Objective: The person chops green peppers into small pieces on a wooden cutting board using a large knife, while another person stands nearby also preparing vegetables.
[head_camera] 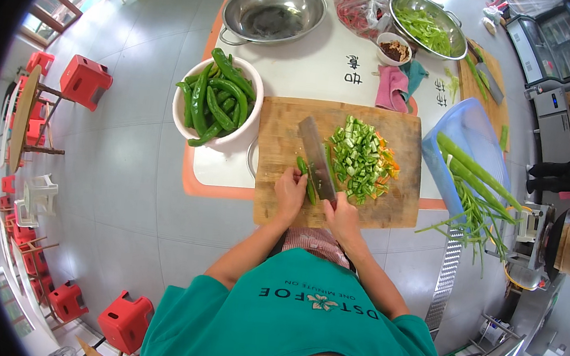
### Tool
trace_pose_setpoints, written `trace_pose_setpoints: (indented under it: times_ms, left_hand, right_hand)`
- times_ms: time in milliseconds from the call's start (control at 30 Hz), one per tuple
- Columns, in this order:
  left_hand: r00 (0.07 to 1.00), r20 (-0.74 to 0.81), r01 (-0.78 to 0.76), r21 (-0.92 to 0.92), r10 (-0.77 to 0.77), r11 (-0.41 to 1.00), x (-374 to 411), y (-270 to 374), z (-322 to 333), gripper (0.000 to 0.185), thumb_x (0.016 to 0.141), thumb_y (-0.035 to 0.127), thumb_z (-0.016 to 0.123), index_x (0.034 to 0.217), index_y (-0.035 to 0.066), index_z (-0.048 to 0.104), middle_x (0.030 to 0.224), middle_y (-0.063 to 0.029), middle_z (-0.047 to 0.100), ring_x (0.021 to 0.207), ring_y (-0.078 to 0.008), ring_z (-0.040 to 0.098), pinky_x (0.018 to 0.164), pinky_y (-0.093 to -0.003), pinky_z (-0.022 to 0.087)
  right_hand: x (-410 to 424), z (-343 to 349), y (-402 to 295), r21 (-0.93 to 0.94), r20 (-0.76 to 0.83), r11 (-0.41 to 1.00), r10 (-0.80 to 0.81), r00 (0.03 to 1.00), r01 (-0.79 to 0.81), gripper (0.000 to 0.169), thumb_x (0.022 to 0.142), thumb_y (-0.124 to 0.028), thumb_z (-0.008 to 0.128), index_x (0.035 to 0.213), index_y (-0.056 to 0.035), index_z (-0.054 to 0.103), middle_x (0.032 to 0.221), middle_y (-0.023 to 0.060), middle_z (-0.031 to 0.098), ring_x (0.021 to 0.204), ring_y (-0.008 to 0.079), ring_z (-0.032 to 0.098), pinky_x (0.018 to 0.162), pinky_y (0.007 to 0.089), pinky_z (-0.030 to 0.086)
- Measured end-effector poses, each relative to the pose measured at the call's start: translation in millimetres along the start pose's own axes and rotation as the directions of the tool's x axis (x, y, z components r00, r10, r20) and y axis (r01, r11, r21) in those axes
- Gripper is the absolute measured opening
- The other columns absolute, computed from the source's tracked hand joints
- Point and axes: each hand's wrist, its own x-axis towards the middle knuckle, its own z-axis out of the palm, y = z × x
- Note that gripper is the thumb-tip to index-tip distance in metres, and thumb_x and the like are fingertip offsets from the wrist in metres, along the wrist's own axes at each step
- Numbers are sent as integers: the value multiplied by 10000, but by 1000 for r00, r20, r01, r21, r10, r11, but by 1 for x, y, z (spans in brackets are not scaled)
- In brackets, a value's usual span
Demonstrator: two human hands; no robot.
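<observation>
On a wooden cutting board (285, 126), my left hand (290, 191) holds down a green chili pepper (311, 188) near the board's front edge. My right hand (343, 216) grips the handle of a cleaver (318, 158), whose wide blade lies just right of that pepper. Another green pepper piece (327, 161) shows along the blade's right side. Further right is a heap of chopped green peppers (357, 157), with orange pepper pieces (388, 165) along its right edge. A white bowl (180, 120) full of whole green peppers (223, 96) stands left of the board.
Behind the board are a steel pan (273, 12), a bag of red chilies (360, 11), a small bowl (394, 50), pink cloth (392, 87) and a colander of sliced greens (425, 31). At right, a blue basket (470, 129) holds long green stalks; a second board (494, 69) bears a knife (490, 84).
</observation>
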Motion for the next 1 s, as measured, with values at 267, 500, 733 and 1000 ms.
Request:
trace_pose_setpoints:
  times_ms: [267, 500, 733, 1000]
  left_hand:
    - [950, -62, -297, 114, 305, 948, 11, 28, 14, 142, 738, 64, 621, 871, 30, 584, 830, -111, 564, 721, -273, 561, 633, -342, 441]
    - [932, -102, -330, 160, 349, 930, 29, 26, 19, 127, 733, 76, 613, 850, 39, 581, 801, -108, 552, 765, -278, 547, 669, -351, 432]
    - [962, 41, -273, 104, 270, 956, 29, 45, 27, 160, 732, 73, 605, 888, 41, 590, 860, -113, 577, 828, -287, 541, 703, -360, 438]
    - [885, 190, -463, 259, 425, 848, 68, 41, 49, 157, 673, 24, 581, 829, 19, 575, 814, -161, 555, 803, -338, 518, 711, -419, 428]
  right_hand:
    - [-22, -48, 2, 92, -27, 994, 55, 998, -53, 208, 819, -160, 567, 893, 13, 479, 648, 188, 576, 608, 336, 590, 525, 395, 430]
    - [-33, -42, 24, -31, -24, 995, 90, 996, -91, 203, 814, -152, 565, 874, 13, 464, 654, 207, 577, 614, 376, 578, 530, 433, 435]
    - [-31, -47, 28, -80, -25, 994, 68, 997, -70, 200, 812, -145, 566, 875, 14, 464, 648, 204, 570, 609, 372, 574, 522, 426, 427]
    - [-31, -59, 25, 84, -73, 989, 130, 989, -124, 200, 817, -141, 567, 892, 20, 477, 640, 184, 566, 576, 322, 574, 514, 381, 422]
